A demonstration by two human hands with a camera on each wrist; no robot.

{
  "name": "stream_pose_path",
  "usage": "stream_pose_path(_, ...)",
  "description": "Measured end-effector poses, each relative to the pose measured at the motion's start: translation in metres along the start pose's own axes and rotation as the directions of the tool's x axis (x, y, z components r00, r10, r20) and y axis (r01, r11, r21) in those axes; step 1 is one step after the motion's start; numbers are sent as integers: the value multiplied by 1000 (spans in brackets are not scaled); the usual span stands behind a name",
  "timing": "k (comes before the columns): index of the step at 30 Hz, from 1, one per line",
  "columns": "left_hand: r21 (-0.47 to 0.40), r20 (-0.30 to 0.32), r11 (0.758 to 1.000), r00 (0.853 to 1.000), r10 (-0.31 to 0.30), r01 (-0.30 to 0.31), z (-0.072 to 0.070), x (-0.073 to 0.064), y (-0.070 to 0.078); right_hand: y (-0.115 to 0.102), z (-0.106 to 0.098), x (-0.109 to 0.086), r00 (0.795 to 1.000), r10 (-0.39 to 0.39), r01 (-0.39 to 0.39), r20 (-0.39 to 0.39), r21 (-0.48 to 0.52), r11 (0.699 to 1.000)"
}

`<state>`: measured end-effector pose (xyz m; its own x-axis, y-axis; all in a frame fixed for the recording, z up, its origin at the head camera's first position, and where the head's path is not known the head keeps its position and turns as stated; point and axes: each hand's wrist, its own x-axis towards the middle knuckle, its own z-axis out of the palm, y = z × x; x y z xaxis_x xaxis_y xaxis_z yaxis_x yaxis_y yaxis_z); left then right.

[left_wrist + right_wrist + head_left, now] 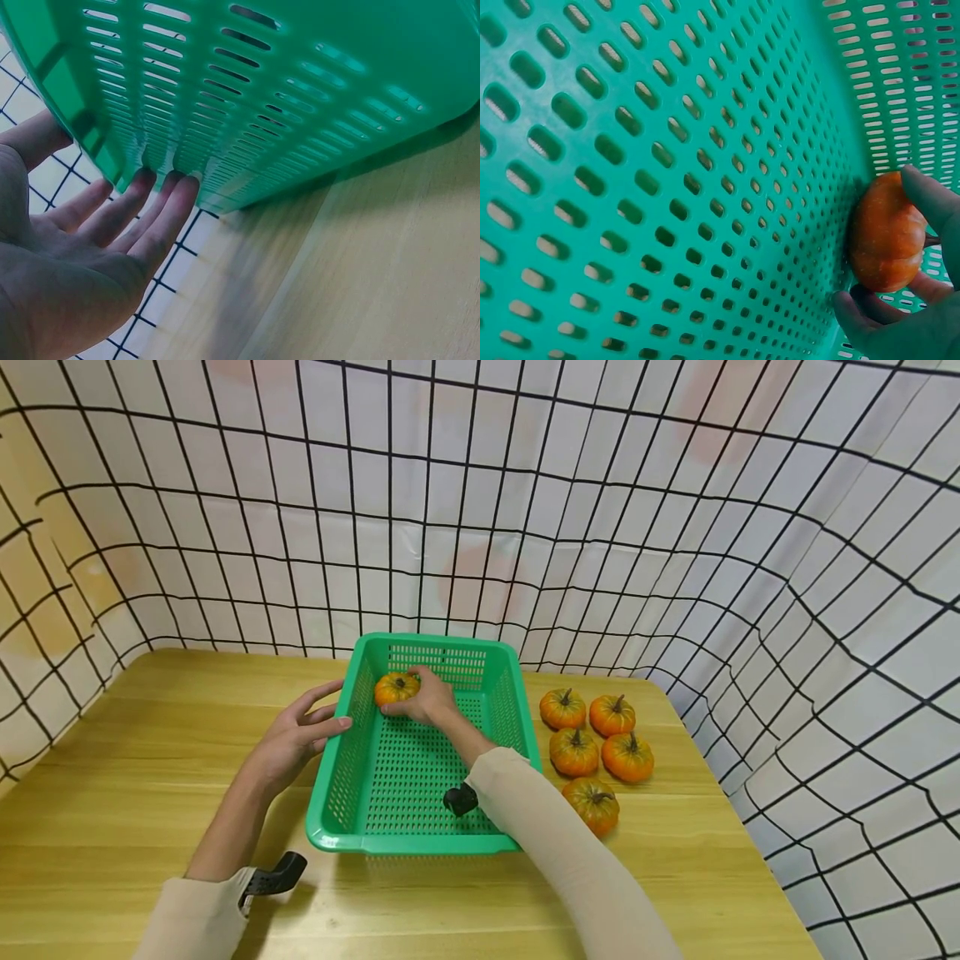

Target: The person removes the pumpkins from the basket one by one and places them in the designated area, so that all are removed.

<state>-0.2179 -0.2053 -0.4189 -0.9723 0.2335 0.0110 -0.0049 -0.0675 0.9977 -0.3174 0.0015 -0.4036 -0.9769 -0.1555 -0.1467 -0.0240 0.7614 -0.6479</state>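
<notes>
A small orange pumpkin (396,690) sits in the far left corner of a green plastic basket (412,843). My right hand (435,697) reaches into the basket and grips this pumpkin between thumb and fingers. In the right wrist view, the pumpkin (887,234) lies close against the perforated green floor, fingers around both sides. My left hand (288,739) holds the basket's left side, thumb over the rim. From the left wrist view, the fingers of the left hand (90,255) are spread, their tips at the slotted outer wall.
Right of the basket, several more small pumpkins (574,752) stand on the wooden table (697,860), the nearest one beside my right sleeve (570,860). A white sheet with a black wire grid (465,527) encloses the back and sides.
</notes>
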Motion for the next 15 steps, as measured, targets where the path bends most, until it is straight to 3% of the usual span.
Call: stream_pose_path(15, 6, -5, 1000, 1000, -6, 6, 0, 1, 0, -1, -1, 0, 1000, 14, -14, 1, -31, 999)
